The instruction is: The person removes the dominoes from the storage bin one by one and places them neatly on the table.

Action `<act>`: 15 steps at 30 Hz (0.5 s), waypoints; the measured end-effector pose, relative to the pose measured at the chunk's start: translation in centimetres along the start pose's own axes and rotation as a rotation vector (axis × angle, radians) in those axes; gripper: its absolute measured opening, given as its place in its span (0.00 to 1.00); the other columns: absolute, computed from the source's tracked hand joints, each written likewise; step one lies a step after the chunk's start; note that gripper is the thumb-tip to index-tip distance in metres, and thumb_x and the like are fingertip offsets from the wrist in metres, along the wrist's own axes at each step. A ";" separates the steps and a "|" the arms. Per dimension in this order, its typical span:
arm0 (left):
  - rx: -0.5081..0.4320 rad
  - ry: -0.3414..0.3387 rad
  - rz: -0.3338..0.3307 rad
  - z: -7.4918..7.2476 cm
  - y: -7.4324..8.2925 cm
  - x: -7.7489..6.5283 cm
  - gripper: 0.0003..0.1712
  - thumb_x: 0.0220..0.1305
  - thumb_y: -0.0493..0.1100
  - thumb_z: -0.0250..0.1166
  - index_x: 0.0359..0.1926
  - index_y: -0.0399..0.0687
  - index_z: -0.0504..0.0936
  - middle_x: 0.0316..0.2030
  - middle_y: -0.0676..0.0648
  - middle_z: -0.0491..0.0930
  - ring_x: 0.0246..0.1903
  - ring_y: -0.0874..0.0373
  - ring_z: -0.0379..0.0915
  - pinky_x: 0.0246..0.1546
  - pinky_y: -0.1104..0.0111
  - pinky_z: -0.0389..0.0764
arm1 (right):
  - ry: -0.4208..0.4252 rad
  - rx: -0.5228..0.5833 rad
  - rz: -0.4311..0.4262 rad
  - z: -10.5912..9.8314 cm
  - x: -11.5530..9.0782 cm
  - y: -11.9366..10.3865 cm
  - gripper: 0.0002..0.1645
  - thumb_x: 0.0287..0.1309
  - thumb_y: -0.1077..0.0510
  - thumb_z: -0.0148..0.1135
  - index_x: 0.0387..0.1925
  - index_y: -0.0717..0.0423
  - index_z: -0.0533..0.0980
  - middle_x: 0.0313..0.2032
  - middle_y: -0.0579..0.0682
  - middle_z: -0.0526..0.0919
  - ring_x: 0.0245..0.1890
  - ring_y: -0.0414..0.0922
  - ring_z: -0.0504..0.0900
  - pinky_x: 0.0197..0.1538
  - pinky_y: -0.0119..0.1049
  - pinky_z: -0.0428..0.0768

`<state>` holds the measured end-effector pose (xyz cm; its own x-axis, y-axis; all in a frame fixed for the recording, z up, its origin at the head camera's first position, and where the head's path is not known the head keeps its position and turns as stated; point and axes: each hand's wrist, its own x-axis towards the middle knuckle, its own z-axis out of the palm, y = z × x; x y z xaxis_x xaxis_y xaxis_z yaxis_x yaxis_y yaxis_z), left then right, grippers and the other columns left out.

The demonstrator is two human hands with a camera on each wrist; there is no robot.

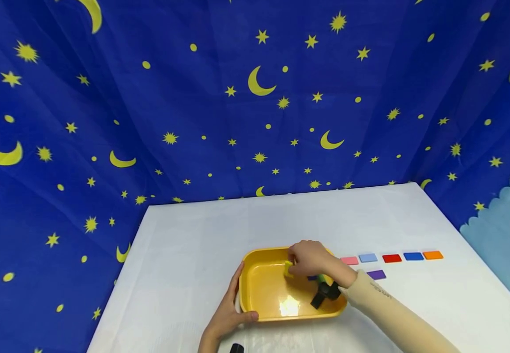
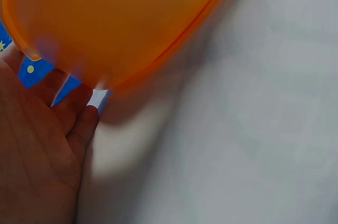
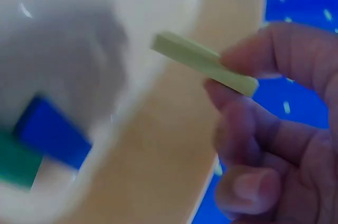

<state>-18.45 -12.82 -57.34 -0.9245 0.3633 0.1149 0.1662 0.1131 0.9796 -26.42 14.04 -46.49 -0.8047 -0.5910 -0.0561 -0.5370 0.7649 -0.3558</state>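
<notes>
A yellow plastic tub (image 1: 261, 289) stands on the white table. My left hand (image 1: 230, 311) grips its left end, thumb at the front rim and fingers along the outer wall. Over the tub, my right hand (image 1: 310, 258) pinches a small flat yellow block (image 3: 203, 63) between thumb and index finger, its far end sticking out free. Inside the tub lie a blue block (image 3: 55, 131) and a green block (image 3: 16, 160), partly hidden by the right wrist in the head view.
Right of the tub a row of flat blocks lies on the table: pink (image 1: 350, 261), light blue (image 1: 368, 258), red (image 1: 392, 258), blue (image 1: 413, 256) and orange (image 1: 433, 255). A purple block (image 1: 376, 274) lies nearer. A blue star-patterned cloth (image 1: 219, 108) hangs behind the table.
</notes>
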 end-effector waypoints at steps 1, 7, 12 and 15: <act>0.001 0.000 -0.007 0.0 0.0 0.0 0.65 0.44 0.43 0.78 0.74 0.69 0.43 0.73 0.52 0.44 0.70 0.55 0.40 0.66 0.59 0.45 | 0.021 0.038 0.040 -0.4 -0.4 0.6 0.07 0.47 0.54 0.65 0.21 0.47 0.74 0.17 0.38 0.70 0.17 0.38 0.66 0.21 0.33 0.65; -0.008 0.016 -0.043 0.1 -0.1 0.1 0.66 0.43 0.43 0.78 0.74 0.73 0.43 0.73 0.55 0.44 0.70 0.57 0.40 0.65 0.48 0.42 | 0.215 0.362 0.229 -2.6 -4.1 6.0 0.09 0.55 0.53 0.66 0.27 0.53 0.77 0.20 0.44 0.72 0.20 0.42 0.68 0.23 0.32 0.67; -0.018 0.027 -0.042 0.2 0.0 0.1 0.65 0.43 0.43 0.78 0.74 0.72 0.44 0.73 0.55 0.45 0.70 0.57 0.41 0.64 0.48 0.42 | 0.307 0.586 0.416 -3.7 -9.3 11.3 0.21 0.61 0.46 0.62 0.38 0.62 0.75 0.22 0.51 0.73 0.18 0.44 0.68 0.21 0.33 0.69; -0.009 0.025 -0.039 0.2 0.0 0.0 0.65 0.43 0.44 0.78 0.74 0.71 0.44 0.73 0.54 0.45 0.70 0.56 0.41 0.65 0.48 0.42 | 0.298 0.607 0.534 -3.0 -12.8 13.9 0.26 0.62 0.43 0.59 0.42 0.64 0.74 0.20 0.49 0.70 0.18 0.43 0.67 0.20 0.33 0.66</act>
<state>-18.40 -12.64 -57.39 -0.9387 0.3352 0.0802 0.1264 0.1185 0.9849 -24.34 33.01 -47.88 -0.9894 -0.0343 -0.1410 0.0922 0.6013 -0.7937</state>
